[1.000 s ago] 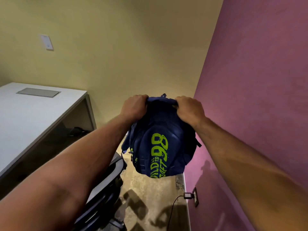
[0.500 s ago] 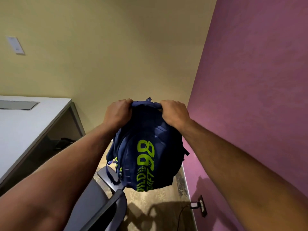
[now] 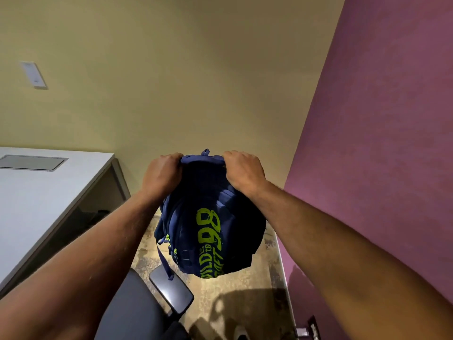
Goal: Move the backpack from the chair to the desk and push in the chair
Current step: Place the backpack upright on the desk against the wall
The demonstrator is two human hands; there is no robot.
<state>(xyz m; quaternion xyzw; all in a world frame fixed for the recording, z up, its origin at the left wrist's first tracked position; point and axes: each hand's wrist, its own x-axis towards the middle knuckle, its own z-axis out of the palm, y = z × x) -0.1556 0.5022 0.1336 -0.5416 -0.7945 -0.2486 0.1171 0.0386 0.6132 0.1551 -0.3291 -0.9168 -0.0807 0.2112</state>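
Observation:
A dark blue backpack (image 3: 210, 229) with a lime green "98" print hangs in the air in front of me, clear of the floor. My left hand (image 3: 161, 175) grips its top edge on the left and my right hand (image 3: 242, 170) grips the top edge on the right. Below the backpack stands the grey office chair (image 3: 137, 312), its seat and one armrest (image 3: 171, 290) showing at the bottom. A loose strap of the backpack dangles down to that armrest. The white desk (image 3: 36, 200) is at the left.
A grey cable hatch (image 3: 31, 162) is set into the desk top. A purple wall (image 3: 380, 155) closes off the right side, with a socket and plug (image 3: 308, 330) low on it. The yellow wall ahead carries a white plate (image 3: 34, 74). Beige floor lies between chair and purple wall.
The backpack, held in both hands, has stayed lifted above the chair. The view has shifted, so the desk and more of the chair seat now show.

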